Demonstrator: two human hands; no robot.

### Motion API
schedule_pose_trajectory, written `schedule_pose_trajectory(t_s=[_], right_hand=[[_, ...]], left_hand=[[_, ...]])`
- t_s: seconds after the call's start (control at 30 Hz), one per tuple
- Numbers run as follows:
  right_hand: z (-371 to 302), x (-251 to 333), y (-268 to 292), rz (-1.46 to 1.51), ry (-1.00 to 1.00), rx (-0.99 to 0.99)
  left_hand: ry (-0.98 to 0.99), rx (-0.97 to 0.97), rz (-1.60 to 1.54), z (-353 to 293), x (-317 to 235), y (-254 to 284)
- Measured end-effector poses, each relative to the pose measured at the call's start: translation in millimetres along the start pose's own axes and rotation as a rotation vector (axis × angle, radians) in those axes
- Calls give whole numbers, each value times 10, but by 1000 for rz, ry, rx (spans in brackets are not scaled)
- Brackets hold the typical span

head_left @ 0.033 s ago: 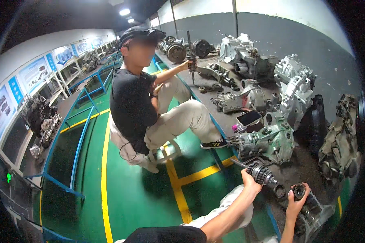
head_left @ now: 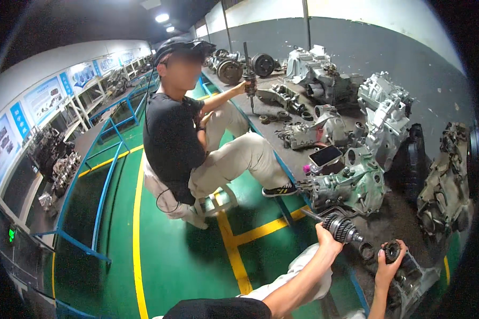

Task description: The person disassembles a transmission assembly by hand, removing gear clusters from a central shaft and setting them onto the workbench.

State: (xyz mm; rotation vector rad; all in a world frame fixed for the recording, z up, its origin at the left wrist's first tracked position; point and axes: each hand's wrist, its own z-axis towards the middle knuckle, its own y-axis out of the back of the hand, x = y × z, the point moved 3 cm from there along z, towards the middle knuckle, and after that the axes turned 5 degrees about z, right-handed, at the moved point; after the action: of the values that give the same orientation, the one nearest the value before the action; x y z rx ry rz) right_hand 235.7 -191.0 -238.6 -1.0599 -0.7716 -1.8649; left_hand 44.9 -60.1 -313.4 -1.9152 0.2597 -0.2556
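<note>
My left hand [head_left: 329, 239] is closed around a gear shaft [head_left: 341, 227], a metal rod with several toothed gears stacked on it. The shaft lies tilted, its thin end pointing up and left and its short stub toward my right hand. In my right hand [head_left: 389, 268] a dark toothed gear ring [head_left: 392, 251] is gripped between thumb and fingers, its open centre showing. Between the two hands, a second ring [head_left: 366, 250] rests on the bench by the shaft's stub end.
A silver gearbox housing [head_left: 351, 189] stands just beyond the shaft, a phone [head_left: 325, 155] behind it. Another housing [head_left: 412, 282] sits beside my right wrist. More castings line the bench [head_left: 394, 212]. At left a seated co-worker [head_left: 178, 138] holds another shaft [head_left: 250, 85] upright.
</note>
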Motion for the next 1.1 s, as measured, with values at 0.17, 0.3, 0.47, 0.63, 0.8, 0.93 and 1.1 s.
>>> schedule_pose_trajectory(t_s=[0.17,0.3,0.47,0.63,0.8,0.93,1.1], right_hand=[[-42,-26,66,-10,-18,-10],[-99,47,69,4,-7,-18],[-122,53,63,16,-21,-12],[-118,88,62,23,-32,-50],[-116,53,120,31,-43,-65],[-135,45,180,-4,8,-30],[-115,52,146,-46,-15,-69]], left_hand=[[30,-126,-22,-117,8,-110],[60,-42,-16,-98,48,-92],[63,3,-1,-139,-3,-115],[76,3,15,-287,-19,-114],[66,-90,-1,-459,-4,-183],[27,-7,-30,-375,-23,-49],[46,156,-40,-421,16,-16]])
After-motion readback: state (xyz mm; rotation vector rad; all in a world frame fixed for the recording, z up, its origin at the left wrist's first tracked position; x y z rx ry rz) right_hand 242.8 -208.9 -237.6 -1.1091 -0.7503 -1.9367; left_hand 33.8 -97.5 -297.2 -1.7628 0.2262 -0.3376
